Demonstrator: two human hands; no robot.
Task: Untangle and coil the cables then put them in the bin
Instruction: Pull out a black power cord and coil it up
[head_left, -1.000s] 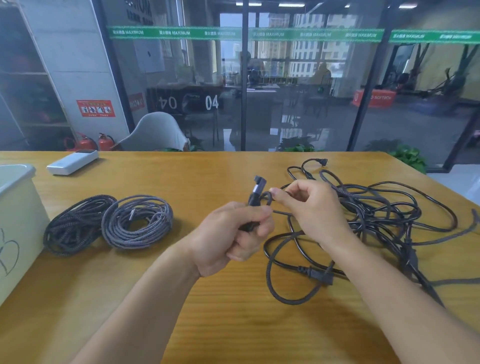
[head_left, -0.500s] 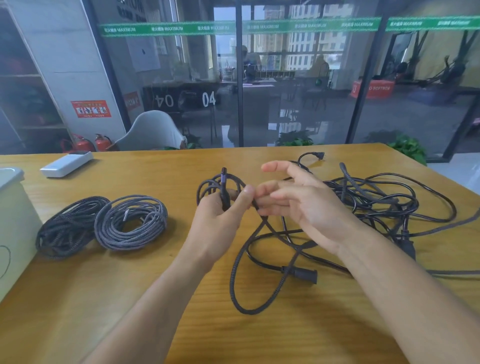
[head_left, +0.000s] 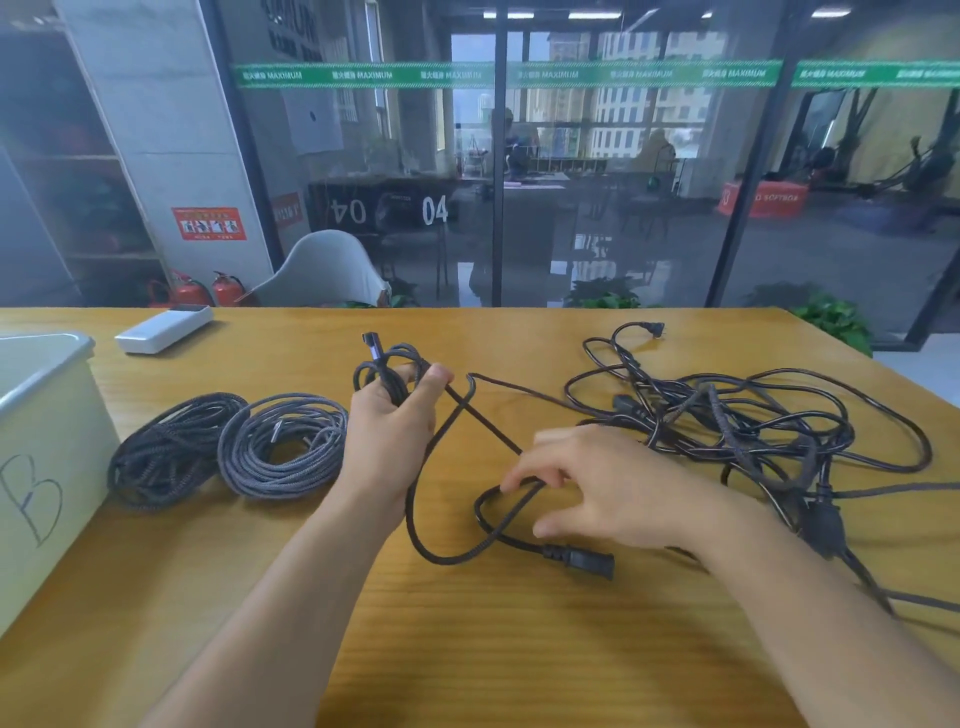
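Note:
My left hand (head_left: 392, 431) grips a small coil of black braided cable (head_left: 387, 371), its plug end sticking up. The cable's free length loops down across the wooden table (head_left: 467, 649) to my right hand (head_left: 597, 493), whose fingers pinch a loop of it low over the table. A black plug (head_left: 582, 558) lies just below that hand. A tangle of black cables (head_left: 753, 431) spreads over the table's right side. Two finished coils, one dark (head_left: 166, 452) and one grey (head_left: 283, 444), lie at the left. The pale bin (head_left: 47, 467), marked with a letter, stands at the left edge.
A white flat device (head_left: 163, 328) lies at the table's far left. A white chair (head_left: 324, 270) stands behind the table before a glass wall. One cable of the tangle trails off the table's right edge (head_left: 924, 603).
My left hand has kept the coil and added turns. My right hand dropped from beside the coil down to the table and took hold of a lower loop.

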